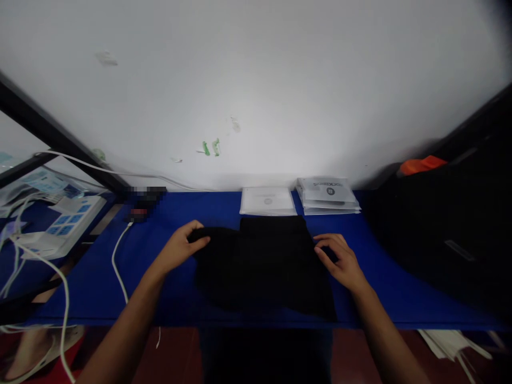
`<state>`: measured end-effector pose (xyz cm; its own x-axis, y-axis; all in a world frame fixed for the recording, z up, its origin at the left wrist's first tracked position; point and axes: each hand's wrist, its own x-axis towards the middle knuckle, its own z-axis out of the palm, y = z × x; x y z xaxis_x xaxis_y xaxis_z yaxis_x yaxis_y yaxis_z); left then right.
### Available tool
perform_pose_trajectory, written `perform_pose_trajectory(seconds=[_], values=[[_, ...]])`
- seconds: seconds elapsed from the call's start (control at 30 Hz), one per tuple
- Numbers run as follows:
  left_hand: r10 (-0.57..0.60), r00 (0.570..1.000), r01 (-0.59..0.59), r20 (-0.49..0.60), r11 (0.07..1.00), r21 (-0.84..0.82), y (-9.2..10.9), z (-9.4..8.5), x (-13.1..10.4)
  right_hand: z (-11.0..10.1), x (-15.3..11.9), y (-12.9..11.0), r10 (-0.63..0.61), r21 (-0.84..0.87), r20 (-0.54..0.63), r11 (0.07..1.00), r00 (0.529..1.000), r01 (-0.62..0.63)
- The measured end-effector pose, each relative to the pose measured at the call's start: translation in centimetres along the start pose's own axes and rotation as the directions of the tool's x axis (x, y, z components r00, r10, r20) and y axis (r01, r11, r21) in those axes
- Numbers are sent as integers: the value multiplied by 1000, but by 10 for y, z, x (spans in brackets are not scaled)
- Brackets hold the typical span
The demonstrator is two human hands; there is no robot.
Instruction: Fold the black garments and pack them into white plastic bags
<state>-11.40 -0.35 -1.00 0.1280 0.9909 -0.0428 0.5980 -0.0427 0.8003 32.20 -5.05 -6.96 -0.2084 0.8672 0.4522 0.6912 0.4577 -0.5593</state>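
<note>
Left hand [183, 246] pinches black cloth [268, 261], likely light, soft, best held by corners; right hand [340, 260] loosely open beside its edge.

Narrow indoor workspace, blue-covered table [168, 224] against scuffed white wall [280, 96], power strip [70, 224], packaged goods [328, 195]

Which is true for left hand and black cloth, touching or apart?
Touching: the head view shows the left hand pinching the black cloth between thumb and fingers.
</note>
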Motion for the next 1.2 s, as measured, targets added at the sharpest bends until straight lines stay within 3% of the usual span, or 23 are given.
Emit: perform_pose_trajectory(seconds=[0.07,0.13,0.23,0.27,0.37,0.47,0.6,0.67,0.73,0.83,0.93,1.03,1.13,1.2], values=[[-45,983,24,-177,993,-115,11,-3,5,0,0,0,3,3,1,1000,1000,-3],[-20,937,-31,-350,990,-140,25,5,9,-1,-1,1,10,5,2,1000,1000,-10],[162,868,-168,-469,985,30,42,36,8,-1,-1,3,17,7,6,1000,1000,-17],[228,872,-203,-434,974,103,45,50,6,-1,-1,3,19,6,8,1000,1000,-19],[382,903,-315,-198,900,300,50,88,1,-1,-2,4,20,3,11,1000,1000,-20],[453,892,-415,18,800,433,51,109,-5,-1,-2,4,16,4,11,1000,1000,-16],[429,893,-449,139,815,366,49,107,-13,-2,-2,3,20,3,12,1000,1000,-20],[401,913,-406,74,876,263,44,100,-17,-2,-3,3,23,9,16,1000,1000,-23],[357,930,-336,-87,921,196,36,93,-21,-2,-3,4,23,20,19,1000,1000,-23],[241,914,-161,-326,954,253,20,89,-27,-3,-3,5,21,31,28,999,999,-22],[119,933,21,-341,924,381,10,91,-33,-3,-3,5,20,40,35,999,999,-21],[95,957,43,-273,888,458,8,94,-34,-3,-3,4,23,45,40,999,999,-25],[162,932,6,-324,887,461,16,93,-27,-4,-3,3,32,43,37,998,999,-34],[245,871,-33,-426,894,446,26,92,-20,-5,-4,3,35,45,30,998,999,-36]])
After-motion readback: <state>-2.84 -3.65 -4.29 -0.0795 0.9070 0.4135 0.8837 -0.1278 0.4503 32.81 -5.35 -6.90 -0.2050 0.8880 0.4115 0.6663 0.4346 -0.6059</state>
